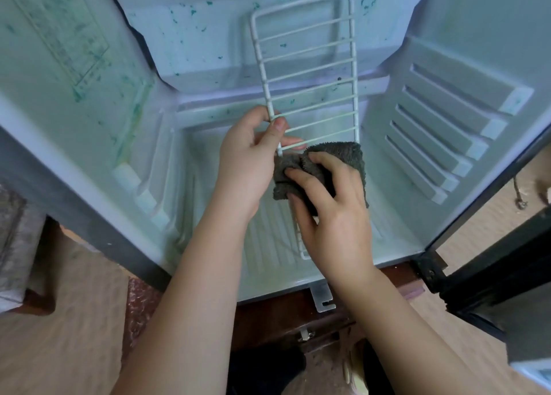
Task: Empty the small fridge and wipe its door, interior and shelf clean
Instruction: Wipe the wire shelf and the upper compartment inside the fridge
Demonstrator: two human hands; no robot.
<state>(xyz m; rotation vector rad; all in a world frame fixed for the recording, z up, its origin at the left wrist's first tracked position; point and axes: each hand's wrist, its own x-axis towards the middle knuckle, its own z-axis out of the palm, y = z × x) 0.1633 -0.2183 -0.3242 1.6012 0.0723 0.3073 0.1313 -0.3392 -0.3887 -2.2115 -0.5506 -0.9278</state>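
fridge [143,162] is standing emptied, green specks still dotting its back wall. left hand [253,156] is pinching the wire shelf [310,75] upright inside; right hand [331,212] is clutching the grey cloth [346,156] around its lower bars.

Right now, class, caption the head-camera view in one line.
Left hand holds the wire shelf inside the open fridge while the right hand holds a grey cloth on it.
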